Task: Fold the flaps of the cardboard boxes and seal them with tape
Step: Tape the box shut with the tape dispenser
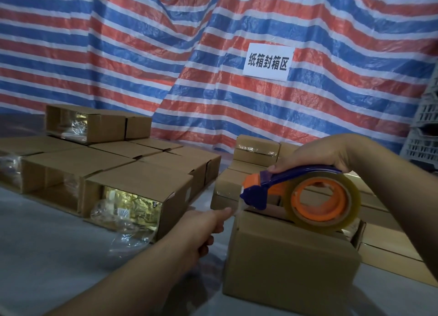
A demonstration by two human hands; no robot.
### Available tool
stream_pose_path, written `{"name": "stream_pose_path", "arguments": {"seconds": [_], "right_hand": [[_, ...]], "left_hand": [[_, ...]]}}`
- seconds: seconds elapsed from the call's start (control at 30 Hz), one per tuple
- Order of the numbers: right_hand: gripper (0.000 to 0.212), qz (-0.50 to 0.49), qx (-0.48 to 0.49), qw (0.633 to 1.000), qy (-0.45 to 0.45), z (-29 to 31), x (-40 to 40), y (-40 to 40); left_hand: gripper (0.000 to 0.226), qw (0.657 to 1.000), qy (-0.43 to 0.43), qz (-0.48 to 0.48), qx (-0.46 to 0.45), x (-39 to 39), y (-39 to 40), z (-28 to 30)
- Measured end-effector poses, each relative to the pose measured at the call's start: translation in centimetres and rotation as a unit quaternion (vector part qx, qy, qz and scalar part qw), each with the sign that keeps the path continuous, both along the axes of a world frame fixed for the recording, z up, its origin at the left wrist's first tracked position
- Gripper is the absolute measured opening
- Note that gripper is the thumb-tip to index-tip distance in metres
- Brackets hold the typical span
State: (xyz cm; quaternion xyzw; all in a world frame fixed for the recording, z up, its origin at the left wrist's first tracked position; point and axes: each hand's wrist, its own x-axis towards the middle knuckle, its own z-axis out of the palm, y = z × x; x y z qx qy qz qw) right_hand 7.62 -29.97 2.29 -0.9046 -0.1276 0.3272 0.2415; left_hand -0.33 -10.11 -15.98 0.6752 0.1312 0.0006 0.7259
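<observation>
A closed cardboard box [289, 259] stands on the table in front of me at the lower right. My right hand [329, 152] grips the blue handle of a tape dispenser [284, 185] with an orange core and a roll of clear tape [324, 203], held just above the box top. A short strip of clear tape runs down from the dispenser's mouth. My left hand [208, 223] pinches the end of that strip at the box's upper left corner.
Several open-ended boxes [132, 192] with gold packets and plastic wrap lie on the left of the grey table [47, 256]. Taped boxes [256, 150] are stacked behind and right. A striped tarp with a white sign [267, 62] hangs behind. A grey crate [424, 131] stands far right.
</observation>
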Motion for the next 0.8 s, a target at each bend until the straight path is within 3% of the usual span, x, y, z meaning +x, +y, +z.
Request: {"name": "stream_pose_path", "arguments": {"seconds": [0.2, 0.37, 0.53, 0.67, 0.8], "right_hand": [[0.062, -0.015, -0.006, 1.000, -0.022, -0.1, -0.1, 0.2], [0.061, -0.014, -0.009, 1.000, -0.009, 0.0, -0.5, 0.4], [0.061, -0.016, -0.002, 1.000, -0.011, 0.0, -0.4, 0.4], [0.059, -0.017, -0.001, 1.000, -0.006, 0.0, -0.5, 0.4], [0.058, -0.022, 0.005, 1.000, -0.004, 0.0, -0.5, 0.3]], "left_hand": [[0.055, 0.997, 0.028, -0.077, -0.010, 0.5, -0.6, -1.4], [0.071, 0.995, 0.054, -0.083, 0.024, 0.0, -0.1, -1.2], [0.029, 0.989, -0.090, 0.005, 0.114, 1.0, 0.9, 0.7], [0.022, 0.988, -0.082, -0.046, 0.125, 1.6, -0.6, 2.1], [0.034, 0.989, -0.068, -0.072, 0.110, 1.7, -1.9, 2.1]]}}
